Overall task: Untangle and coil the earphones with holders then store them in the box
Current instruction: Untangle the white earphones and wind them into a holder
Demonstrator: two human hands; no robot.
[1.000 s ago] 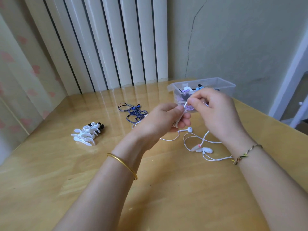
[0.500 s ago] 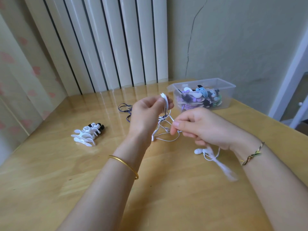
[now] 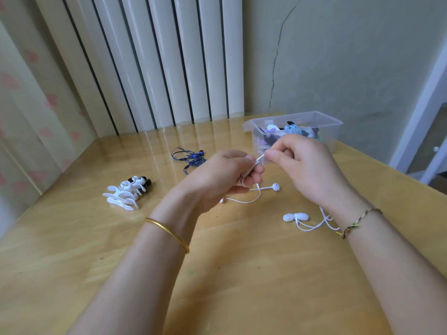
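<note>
Head view, and here we go. My left hand is curled tight round a white bundle of cord, with what I take to be a holder mostly buried in the fist. My right hand pinches the thin cord of the white earphones between thumb and forefinger, just beside the left fingertips. One bud lies on the table under my hands, slack cord looping off it. Two oval buds lie near my right wrist; whether they're the same set, I can't tell.

I judge this is the winding step. The trick is a light, even pull, each turn laid next to the last, the slack fed without kinks.

The cord is slim, rubbery and springy, so it will try to uncoil. The spare holders are soft-looking white winged shapes, piled to my left. The blue earphones wait tangled beyond. The clear plastic box, thin-walled, holds finished bundles. The tabletop is glossy wood.
</note>
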